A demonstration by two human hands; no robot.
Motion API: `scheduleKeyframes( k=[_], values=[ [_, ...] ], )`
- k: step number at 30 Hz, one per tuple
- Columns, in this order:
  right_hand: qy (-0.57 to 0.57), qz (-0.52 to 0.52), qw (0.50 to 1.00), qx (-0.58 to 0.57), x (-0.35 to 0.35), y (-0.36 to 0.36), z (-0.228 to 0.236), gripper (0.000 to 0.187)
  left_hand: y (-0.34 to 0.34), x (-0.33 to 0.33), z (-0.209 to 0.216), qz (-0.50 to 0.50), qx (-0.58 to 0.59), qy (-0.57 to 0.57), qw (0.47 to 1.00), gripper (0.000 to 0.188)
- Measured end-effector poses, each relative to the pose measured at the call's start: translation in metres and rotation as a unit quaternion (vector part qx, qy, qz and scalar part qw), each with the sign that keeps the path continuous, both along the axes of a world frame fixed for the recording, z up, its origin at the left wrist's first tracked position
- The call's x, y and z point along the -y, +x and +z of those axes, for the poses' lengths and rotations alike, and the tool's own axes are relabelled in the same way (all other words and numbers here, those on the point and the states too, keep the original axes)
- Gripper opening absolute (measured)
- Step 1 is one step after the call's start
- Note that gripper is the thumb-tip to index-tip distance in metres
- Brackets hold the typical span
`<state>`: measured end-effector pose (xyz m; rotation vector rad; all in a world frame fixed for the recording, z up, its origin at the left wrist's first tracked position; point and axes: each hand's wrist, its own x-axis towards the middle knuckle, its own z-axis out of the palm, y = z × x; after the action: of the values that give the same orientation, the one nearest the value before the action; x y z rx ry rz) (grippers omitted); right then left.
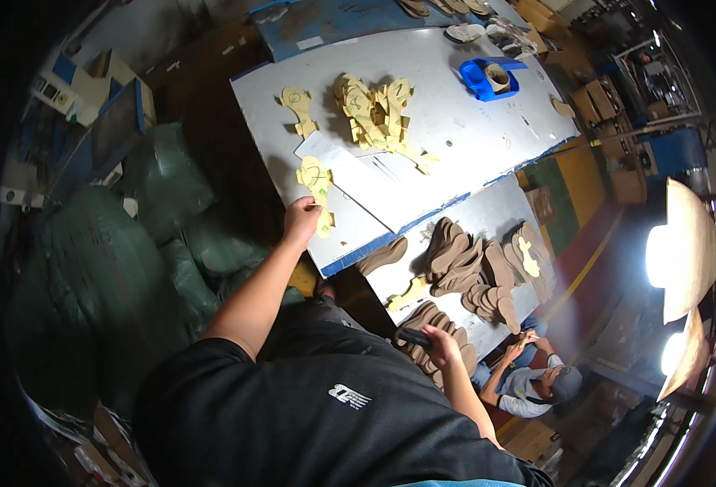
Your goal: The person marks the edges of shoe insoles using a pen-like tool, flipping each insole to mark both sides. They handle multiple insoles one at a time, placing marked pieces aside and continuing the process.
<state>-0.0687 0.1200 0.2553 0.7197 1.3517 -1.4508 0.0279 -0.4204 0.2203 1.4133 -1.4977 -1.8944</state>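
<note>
My left hand is closed on the near end of a yellow sole-shaped template with side tabs and a handwritten mark. That template lies at the left edge of the white table, partly over white paper sheets. A similar yellow template lies farther back, and a pile of them is to its right. My right hand grips a small black object whose kind I cannot make out. It is above brown shoe soles in rows.
A lower table at the right bears several stacks of brown soles and loose yellow templates. A blue tray with a tape roll stands at the back. Large green sacks crowd the left. A person sits at the lower right.
</note>
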Motion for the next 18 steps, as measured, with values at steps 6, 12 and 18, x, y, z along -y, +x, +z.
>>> scheduleKeyframes(
  k=[6, 12, 18],
  values=[
    [0.266, 0.179, 0.947, -0.034, -0.106, 0.068, 0.04, 0.011, -0.074, -0.001, 0.023, -0.12, -0.053, 0.118, 0.984, 0.028],
    [0.372, 0.324, 0.865, -0.097, -0.125, 0.164, 0.111, 0.017, -0.149, -0.071, 0.04, -0.174, -0.016, 0.21, 0.962, 0.03],
    [0.403, 0.313, 0.854, -0.104, -0.135, 0.194, 0.113, 0.015, -0.222, -0.106, -0.013, -0.197, -0.029, 0.087, 0.976, 0.056]
  ],
)
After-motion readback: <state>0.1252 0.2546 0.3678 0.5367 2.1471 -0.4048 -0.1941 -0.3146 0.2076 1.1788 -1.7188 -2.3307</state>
